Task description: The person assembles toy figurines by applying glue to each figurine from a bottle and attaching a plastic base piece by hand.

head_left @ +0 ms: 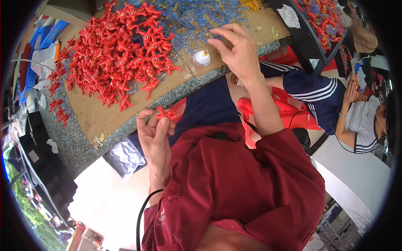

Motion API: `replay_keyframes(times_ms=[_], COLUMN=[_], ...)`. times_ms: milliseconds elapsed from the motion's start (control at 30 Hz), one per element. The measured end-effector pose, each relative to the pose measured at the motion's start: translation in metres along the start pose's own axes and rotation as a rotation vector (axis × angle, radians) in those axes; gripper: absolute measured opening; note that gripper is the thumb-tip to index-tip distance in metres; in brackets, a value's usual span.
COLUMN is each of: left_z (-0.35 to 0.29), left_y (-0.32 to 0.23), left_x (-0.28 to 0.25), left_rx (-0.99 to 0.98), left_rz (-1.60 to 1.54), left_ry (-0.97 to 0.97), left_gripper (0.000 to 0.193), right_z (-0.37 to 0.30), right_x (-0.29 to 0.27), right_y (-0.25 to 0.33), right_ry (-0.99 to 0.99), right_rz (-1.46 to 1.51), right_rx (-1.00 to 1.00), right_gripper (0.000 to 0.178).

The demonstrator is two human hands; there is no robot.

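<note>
My left hand pinches a small red plastic figure between thumb and fingers, just off the near edge of the table. My right hand is raised above the table's right part, its thumb and forefinger apart and nothing visible between them. Just left of that hand, a small white squeeze bottle with a yellowish tip stands upright on the board. A large heap of red plastic figures covers the left of the board. Behind the bottle spread many translucent blue and yellow pieces.
The brown board lies on a speckled stone tabletop. At the right stands a black crate holding red and purple pieces. Blue bins line the far left. Other people sit at the right, one in a navy striped sleeve.
</note>
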State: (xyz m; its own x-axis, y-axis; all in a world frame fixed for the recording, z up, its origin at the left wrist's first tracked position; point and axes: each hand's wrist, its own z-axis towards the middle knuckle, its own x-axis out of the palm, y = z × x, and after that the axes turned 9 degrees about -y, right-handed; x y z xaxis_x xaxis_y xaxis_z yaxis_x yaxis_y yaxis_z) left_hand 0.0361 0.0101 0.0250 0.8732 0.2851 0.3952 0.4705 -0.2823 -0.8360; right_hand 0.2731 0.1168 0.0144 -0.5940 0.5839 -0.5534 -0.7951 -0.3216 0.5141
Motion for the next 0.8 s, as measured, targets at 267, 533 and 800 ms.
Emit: replay_keyframes(times_ms=[267,533,800], left_z=[0.004,0.007,0.010], left_y=[0.005,0.010,0.017], left_x=[-0.004,0.002,-0.004], left_rx=[-0.183,-0.272,-0.340], left_rz=[-0.146,-0.185,-0.266], left_ry=[0.076,0.178,0.214], left_gripper=[0.024,0.022,0.023], right_z=[-0.014,-0.010,-0.013], right_x=[-0.026,-0.044,-0.047], right_y=[0.008,-0.001,-0.011], right_ry=[-0.052,0.273,0.462], right_rz=[-0.023,0.059,0.094], right_rx=[0.059,0.073,-0.010], right_gripper=[0.014,0.027,0.030])
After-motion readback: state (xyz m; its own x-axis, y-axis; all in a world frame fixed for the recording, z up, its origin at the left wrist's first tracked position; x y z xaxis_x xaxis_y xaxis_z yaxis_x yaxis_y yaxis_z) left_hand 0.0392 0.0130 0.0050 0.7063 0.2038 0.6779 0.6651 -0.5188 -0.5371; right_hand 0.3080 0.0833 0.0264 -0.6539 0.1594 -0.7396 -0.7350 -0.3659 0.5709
